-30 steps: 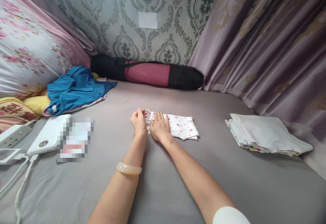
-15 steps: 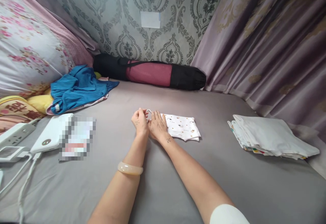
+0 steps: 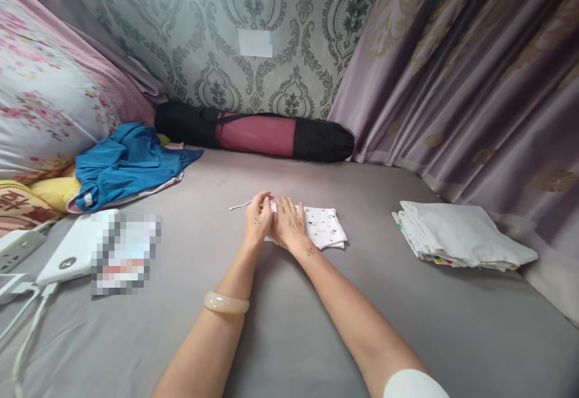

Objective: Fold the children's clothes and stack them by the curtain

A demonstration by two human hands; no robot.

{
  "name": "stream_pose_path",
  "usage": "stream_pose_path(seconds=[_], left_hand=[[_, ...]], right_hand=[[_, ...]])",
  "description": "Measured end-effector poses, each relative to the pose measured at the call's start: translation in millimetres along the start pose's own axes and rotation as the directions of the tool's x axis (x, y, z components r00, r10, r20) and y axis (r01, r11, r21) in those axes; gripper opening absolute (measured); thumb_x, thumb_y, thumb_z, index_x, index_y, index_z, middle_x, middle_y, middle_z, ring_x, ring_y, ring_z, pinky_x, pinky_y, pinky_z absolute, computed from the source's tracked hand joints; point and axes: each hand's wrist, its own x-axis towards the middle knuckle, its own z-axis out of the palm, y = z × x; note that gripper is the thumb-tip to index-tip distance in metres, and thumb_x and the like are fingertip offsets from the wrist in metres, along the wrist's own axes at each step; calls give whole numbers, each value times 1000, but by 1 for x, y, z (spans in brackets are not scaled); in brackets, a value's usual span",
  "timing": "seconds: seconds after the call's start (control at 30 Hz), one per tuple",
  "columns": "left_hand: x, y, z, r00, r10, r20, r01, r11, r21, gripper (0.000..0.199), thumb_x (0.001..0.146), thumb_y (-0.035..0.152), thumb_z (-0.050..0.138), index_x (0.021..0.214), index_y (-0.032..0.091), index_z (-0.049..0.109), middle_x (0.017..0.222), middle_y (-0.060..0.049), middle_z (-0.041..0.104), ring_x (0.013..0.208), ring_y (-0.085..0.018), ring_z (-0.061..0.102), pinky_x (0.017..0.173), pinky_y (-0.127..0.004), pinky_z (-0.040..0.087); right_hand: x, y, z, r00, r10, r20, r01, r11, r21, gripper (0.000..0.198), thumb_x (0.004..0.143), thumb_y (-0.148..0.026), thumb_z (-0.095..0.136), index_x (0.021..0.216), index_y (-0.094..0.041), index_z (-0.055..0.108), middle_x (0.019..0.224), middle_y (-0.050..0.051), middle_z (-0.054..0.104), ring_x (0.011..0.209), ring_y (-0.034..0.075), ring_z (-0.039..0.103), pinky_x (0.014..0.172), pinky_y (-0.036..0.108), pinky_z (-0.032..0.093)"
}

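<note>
Got white with tiny brown and dark prints on the small cloth [image 3: 323, 227], flat grey for the sheet [image 3: 289, 337]. Solid blue on the garment [image 3: 129, 158] far left, pink florals over white on the big pillow [image 3: 40, 78] beside it. Black with a dusty-red middle for the long bag [image 3: 256, 135], far side. Greyish damask on the wall [image 3: 199, 42], kinda purple with gold motifs on the curtain [image 3: 407, 78], right. Mostly white on the right-hand stack [image 3: 461, 226], bits of red and yellow near its edge.

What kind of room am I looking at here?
Most likely a bedroom. A grey sheet covers the broad flat surface, which looks like a bed; flowered bedding is heaped at the left, and long purple curtains hang at the right.
</note>
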Motion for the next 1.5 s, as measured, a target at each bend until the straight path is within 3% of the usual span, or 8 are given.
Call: stream_pose_path(seconds=[0.07,0.13,0.23,0.3,0.5,0.73,0.93,1.5], left_hand=[[-5,-4,5,977,143,159,-171,969,180,32,88,22,42,114,18,61,109,-11,70,102,-22,65,92,-38,49],[-10,-6,8,917,227,329,-339,878,337,36,86,14,40,116,18,60,114,-13,68,113,-25,60,99,-43,45],[-15,-7,10,825,206,526,-493,717,493,39,86,9,37,116,17,60,115,-13,67,122,-27,54,106,-48,38],[-17,-7,10,797,158,582,-531,641,554,40,87,9,36,120,17,58,122,-14,65,125,-28,52,108,-48,36],[-18,-6,11,789,68,611,-534,568,626,43,92,15,35,132,17,52,140,-12,54,133,-28,45,111,-48,33],[-20,-5,12,805,84,588,-522,571,633,39,94,18,35,128,17,55,138,-13,56,132,-28,46,111,-48,34],[-24,-5,21,827,151,542,-518,579,629,39,99,28,30,126,16,55,135,-13,58,135,-29,44,111,-47,31],[-26,-2,25,820,83,566,-514,541,666,42,99,33,29,131,18,52,141,-12,53,137,-29,40,113,-49,27]], right_hand=[[-6,13,-4,1000,13,3,-13,1000,-25,52,100,-26,24,148,-9,36,155,14,32,146,28,21,118,52,6],[-11,24,-4,1000,29,-13,-29,999,-33,52,100,-26,24,147,-11,38,155,13,33,146,28,21,118,52,5],[-15,34,-1,998,60,-36,-61,998,-23,51,99,-27,25,146,-12,41,155,12,35,145,26,24,118,50,7],[-17,37,2,997,70,-36,-70,997,-13,51,99,-28,25,146,-13,41,155,11,35,144,25,25,118,48,10],[-17,38,6,997,69,-45,-70,997,-15,51,100,-28,24,146,-14,40,154,10,36,144,23,25,118,46,11],[-21,43,6,995,72,-64,-71,997,23,52,100,-30,24,146,-14,40,155,10,35,145,22,24,118,44,13],[-25,49,2,978,177,-106,-177,984,10,53,100,-32,26,147,-11,38,156,13,32,146,24,23,118,46,9],[-28,53,1,963,259,-80,-258,966,20,54,100,-32,23,147,-9,39,155,14,34,145,26,23,118,49,8]])
